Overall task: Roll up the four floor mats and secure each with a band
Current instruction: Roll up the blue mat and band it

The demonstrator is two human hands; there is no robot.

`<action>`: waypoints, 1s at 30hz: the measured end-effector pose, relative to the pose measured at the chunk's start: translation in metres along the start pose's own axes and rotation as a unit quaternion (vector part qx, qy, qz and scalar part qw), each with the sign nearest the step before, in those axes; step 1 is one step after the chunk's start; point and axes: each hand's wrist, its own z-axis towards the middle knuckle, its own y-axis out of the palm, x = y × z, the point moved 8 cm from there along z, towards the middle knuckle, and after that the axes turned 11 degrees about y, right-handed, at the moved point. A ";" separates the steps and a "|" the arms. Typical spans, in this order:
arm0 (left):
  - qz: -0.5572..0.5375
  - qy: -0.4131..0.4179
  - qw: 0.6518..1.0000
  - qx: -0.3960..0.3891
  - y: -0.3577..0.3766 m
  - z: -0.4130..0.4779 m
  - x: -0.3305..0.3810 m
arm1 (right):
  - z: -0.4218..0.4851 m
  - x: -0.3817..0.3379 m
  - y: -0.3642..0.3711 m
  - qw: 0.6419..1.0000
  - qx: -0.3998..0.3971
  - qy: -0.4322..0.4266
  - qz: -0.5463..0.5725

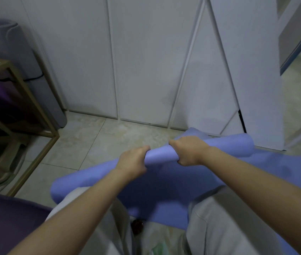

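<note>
Both hands are on the blue mat (pixel 164 181): the left hand (pixel 134 160) and the right hand (pixel 188 150) curl around its rolled part, close together, above the tiled floor (pixel 94 144). The loose part drapes over the person's knees. A grey rolled mat (pixel 17 57) stands upright by the white panelled wall (pixel 146 61), behind a gold-framed table (pixel 23 89).

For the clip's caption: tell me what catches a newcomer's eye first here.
The left hand and right hand grip a half-rolled lilac-blue foam floor mat at centre. A rolled grey foam mat stands on end at far left beside the white panelled wall.
</note>
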 end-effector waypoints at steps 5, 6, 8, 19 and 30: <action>0.126 0.051 0.963 0.231 -0.016 -0.019 0.000 | 0.011 -0.015 -0.009 0.996 -0.066 -0.012 0.054; 0.130 0.052 0.961 0.238 -0.017 -0.020 -0.002 | 0.012 -0.017 -0.010 0.995 -0.081 -0.014 0.058; 0.101 0.050 0.971 0.211 -0.018 -0.018 -0.003 | 0.015 -0.018 -0.011 0.993 -0.107 -0.013 0.054; -0.111 0.022 0.989 -0.095 0.005 0.018 -0.009 | 0.007 -0.003 -0.016 0.999 0.004 0.040 -0.013; -0.065 0.037 0.990 -0.121 0.013 0.017 -0.001 | -0.003 -0.004 -0.006 0.994 0.101 -0.023 -0.021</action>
